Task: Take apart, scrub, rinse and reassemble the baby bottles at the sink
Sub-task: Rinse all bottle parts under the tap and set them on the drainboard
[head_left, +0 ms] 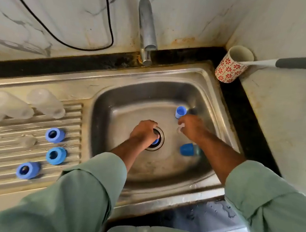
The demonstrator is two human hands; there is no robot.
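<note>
Both hands are down in the steel sink basin. My left hand is curled round a blue bottle part over the drain. My right hand holds a small clear piece, perhaps a teat, beside a light-blue cap. A darker blue cap lies under my right forearm. On the drainboard lie three blue collar rings, a clear teat and clear bottle bodies on their sides.
The tap stands over the basin's back edge with no water running. A red-flowered mug holds a grey-handled brush at the right rear corner. A black cable hangs on the marble wall. Water is pooled on the dark counter edge.
</note>
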